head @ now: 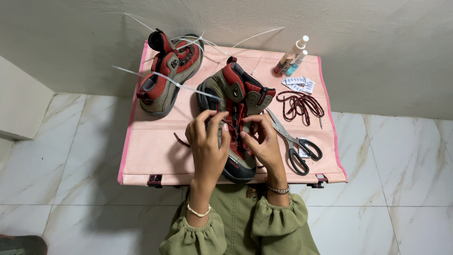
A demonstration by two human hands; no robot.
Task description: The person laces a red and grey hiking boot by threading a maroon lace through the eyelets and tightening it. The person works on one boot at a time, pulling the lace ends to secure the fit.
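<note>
My left hand [206,141] and right hand [264,141] pinch the lace on a red and olive boot [236,89] at the centre of a pink table [151,151]. Its mate [167,73] lies at ten o'clock, scissors [295,141] at three, a loose lace [302,105] at two.

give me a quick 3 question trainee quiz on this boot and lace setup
1. True or false: the scissors lie to the left of the boot being handled.
2. Multiple choice: where is the loose dark red lace? A) inside the second boot B) coiled on the pink table, right of the near boot C) on the floor
3. Fill in: both the left hand and the right hand have their fingers at the ____ area of the near boot.

Key
1. False; they lie on its right.
2. B
3. lacing (front eyelets). The second boot sits untouched at the back left of the pink table.
</note>
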